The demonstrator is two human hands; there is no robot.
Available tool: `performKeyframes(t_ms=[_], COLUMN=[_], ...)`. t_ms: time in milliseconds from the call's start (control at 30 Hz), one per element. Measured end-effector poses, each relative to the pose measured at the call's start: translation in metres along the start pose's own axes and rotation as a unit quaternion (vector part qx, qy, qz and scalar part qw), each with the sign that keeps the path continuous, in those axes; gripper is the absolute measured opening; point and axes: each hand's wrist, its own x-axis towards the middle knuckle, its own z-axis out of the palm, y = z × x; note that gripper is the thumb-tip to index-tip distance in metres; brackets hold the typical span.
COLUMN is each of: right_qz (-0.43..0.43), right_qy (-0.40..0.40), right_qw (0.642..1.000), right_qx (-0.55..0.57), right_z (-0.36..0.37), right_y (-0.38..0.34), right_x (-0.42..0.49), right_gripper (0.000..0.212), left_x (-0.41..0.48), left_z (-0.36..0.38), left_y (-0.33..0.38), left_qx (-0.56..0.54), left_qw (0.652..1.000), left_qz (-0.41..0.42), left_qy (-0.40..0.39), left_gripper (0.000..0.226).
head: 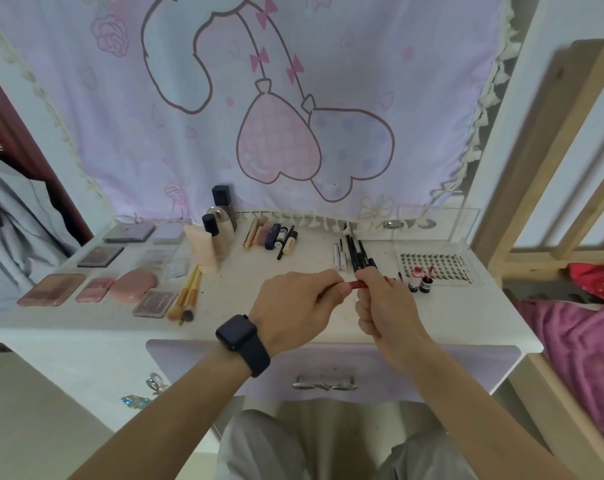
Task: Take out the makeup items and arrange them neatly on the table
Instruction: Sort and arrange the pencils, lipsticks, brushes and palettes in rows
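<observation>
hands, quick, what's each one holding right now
Left hand: pinches one end of the thin red makeup stick.
Right hand: pinches the stick's other end, lower fingers curled.

We make out no word with certainty. The lash tray [472,271] bears a short row of dark capitals along its right edge, too blurred for us to spell. The near palette [154,302] carries a thin script line, and two small bottles [426,285] carry white labels, all illegible.
</observation>
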Motion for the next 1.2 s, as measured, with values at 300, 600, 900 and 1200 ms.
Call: performKeyframes(t_ms=[300,600,900,1200], right_qz=[-0.119,-0.019,-0.051,-0.118], right_qy=[0.112,-0.041,0.001,0.040], right_qw=[0.986,0.998,0.991,0.961], right_qx=[0.042,0.052,-0.126,-0.248], right_z=[-0.049,-0.006,-0.024,-0.039], right_y=[-0.033,-0.005,0.028,0.003], right_x=[0.009,0.004,0.019,0.051], right_gripper=[0.057,0.043,0.016,0.002], left_x=[-0.026,0.002,0.031,0.074], left_z=[-0.020,0.017,0.034,0.054], left_y=[-0.063,-0.052,-0.050,-0.044], left_qx=[-0.243,-0.558,-0.539,-0.527], left_qw=[0.957,0.790,0.784,0.799], left_qz=[-0.151,-0.254,-0.307,-0.287], left_qy=[-0.042,0.000,0.014,-0.034], left_gripper=[0.041,0.030,0.016,0.021])
